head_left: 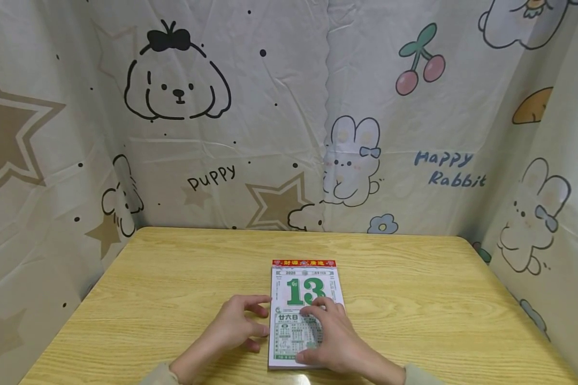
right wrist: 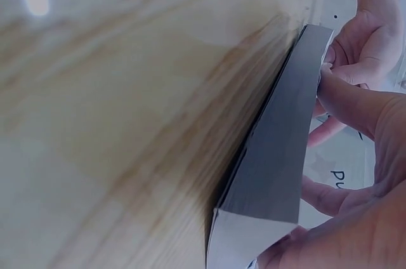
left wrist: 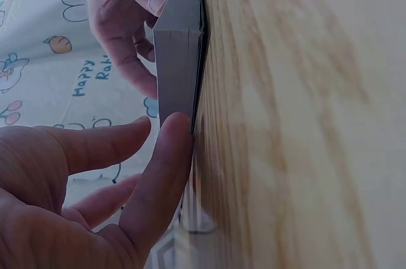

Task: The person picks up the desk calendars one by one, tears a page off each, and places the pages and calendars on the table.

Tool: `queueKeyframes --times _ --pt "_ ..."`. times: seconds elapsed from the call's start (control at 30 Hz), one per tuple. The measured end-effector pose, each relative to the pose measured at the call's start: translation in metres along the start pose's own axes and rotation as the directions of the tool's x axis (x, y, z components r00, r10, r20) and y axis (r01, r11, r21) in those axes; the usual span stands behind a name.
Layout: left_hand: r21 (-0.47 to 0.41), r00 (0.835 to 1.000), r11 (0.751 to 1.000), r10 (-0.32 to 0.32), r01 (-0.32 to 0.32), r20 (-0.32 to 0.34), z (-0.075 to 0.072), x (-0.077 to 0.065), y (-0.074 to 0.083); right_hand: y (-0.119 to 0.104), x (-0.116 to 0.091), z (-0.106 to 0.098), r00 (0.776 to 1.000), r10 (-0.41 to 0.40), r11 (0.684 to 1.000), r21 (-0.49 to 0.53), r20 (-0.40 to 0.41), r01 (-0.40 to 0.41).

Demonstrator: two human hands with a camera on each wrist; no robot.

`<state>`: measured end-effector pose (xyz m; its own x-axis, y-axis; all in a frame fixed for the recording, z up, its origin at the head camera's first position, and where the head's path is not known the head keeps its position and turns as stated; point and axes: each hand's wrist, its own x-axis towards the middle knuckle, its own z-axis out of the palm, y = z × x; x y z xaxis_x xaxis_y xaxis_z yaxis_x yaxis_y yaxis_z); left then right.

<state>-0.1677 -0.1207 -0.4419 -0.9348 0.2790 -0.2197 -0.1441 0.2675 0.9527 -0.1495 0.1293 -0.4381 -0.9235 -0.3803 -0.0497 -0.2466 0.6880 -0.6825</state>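
Here, thick rectangular calendar point(head_left: 291, 321), wood-grained table point(head_left: 183, 272), left grip point(head_left: 236, 323) loose alongside, right grip point(head_left: 336, 337) loose atop paper.

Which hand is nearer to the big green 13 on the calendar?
Right. The right hand is over the calendar, fingers at the lower edge of the green 13; the left hand is beside the calendar's left edge.
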Motion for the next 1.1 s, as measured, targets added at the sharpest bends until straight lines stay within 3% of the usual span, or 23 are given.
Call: queueKeyframes --times 0.73,1.1 --pt "-0.013 1.0 1.0 -0.004 0.004 0.007 0.0 0.0 0.001 0.007 -0.001 -0.005 0.999 -0.05 0.997 0.056 -0.012 0.051" --pt "-0.027 1.0 1.0 0.006 -0.005 0.007 0.0 0.001 0.0 0.008 0.001 -0.015 0.997 -0.068 0.978 0.198 0.04 0.058"
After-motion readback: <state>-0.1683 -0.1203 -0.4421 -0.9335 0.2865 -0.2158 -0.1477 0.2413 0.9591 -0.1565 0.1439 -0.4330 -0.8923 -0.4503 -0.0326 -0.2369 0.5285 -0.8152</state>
